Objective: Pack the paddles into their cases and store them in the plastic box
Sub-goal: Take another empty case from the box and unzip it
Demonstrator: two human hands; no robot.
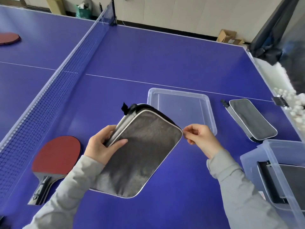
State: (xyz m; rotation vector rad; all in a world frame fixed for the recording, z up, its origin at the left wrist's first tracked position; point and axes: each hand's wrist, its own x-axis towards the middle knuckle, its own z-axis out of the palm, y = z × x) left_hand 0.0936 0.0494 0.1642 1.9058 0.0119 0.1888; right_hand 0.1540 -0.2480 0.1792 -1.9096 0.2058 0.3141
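Item: grey case (140,152), my left hand (103,144) clamped on its edge, my right hand (197,135) pinching its corner, seemingly the zipper. Step: unzipping, I judge. Next: paddle (57,156) beside left hand goes in. Plastic box (279,172) right of right hand.

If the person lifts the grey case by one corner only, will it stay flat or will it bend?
The grey paddle case is fabric and shows soft creases, so it would probably sag somewhat. The left hand raises one edge while the lower end rests on the table, suggesting it is light. The piped edging may give slight stiffness.
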